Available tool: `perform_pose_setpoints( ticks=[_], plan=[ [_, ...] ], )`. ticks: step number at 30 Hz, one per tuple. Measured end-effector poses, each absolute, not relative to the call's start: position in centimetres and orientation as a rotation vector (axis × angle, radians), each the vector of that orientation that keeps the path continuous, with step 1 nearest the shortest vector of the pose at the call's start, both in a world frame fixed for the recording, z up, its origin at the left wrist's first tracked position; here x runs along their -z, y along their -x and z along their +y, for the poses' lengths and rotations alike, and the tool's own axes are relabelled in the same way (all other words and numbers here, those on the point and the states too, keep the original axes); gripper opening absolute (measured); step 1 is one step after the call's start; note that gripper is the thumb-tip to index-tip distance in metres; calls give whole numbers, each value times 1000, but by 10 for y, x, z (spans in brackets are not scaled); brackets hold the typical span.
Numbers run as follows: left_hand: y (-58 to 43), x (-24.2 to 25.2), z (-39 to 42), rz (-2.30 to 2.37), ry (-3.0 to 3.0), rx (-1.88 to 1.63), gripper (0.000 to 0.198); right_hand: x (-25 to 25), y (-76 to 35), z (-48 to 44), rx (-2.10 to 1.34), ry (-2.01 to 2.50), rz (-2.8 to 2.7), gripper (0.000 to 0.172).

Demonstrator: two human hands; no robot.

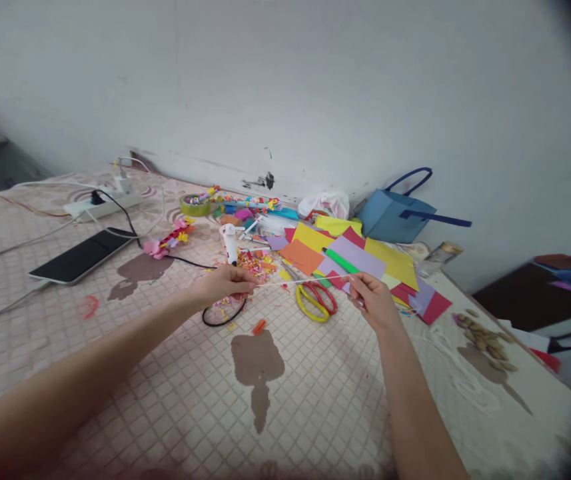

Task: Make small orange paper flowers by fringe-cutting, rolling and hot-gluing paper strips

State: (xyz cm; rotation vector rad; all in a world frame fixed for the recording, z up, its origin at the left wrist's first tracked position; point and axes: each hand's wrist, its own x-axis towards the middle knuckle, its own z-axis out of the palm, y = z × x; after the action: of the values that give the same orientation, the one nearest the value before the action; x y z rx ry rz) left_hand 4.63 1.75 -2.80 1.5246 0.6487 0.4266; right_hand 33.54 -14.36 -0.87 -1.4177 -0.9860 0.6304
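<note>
A thin white string (298, 281) is stretched nearly level between my two hands. My left hand (225, 283) pinches its one end, fingers closed, just in front of a white glue gun (230, 244). The other end is pinched in my right hand (369, 297), near the coloured paper sheets (358, 257). Below the string lie scissors with red and yellow handles (314, 303). A green marker (340, 260) rests on the sheets, close to my right fingers. On the cloth in front sits a small orange piece (259, 327).
Paper scraps (260, 265) surround the glue gun. At left are a phone (85, 255), a power strip (102, 205) with cables, and a flower-decorated stick (169, 238). Behind are a tape roll (195, 205) and a blue bag (390, 217). Peanuts (485, 340), loose white string (458, 367) and a jar (440, 257) lie right.
</note>
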Motion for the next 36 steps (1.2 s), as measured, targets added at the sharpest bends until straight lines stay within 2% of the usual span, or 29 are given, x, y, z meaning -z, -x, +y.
perform_pose_setpoints(
  ticks=[11, 20, 27, 36],
  plan=[
    [-45, 24, 16, 620, -1746, -414, 21, 6, -330, -142, -640, 1370, -978, 27],
    [-52, 12, 11, 759, -2056, -777, 23, 11, -286, -133, -691, 1449, -1255, 22],
    [-114, -4, -18, 265, -1997, -512, 21, 11, -270, -128, -682, 1466, -1401, 21],
    [-125, 2, -12, 166, -1836, -344, 24, 16, -268, -128, -691, 1474, -1433, 19]
  ],
)
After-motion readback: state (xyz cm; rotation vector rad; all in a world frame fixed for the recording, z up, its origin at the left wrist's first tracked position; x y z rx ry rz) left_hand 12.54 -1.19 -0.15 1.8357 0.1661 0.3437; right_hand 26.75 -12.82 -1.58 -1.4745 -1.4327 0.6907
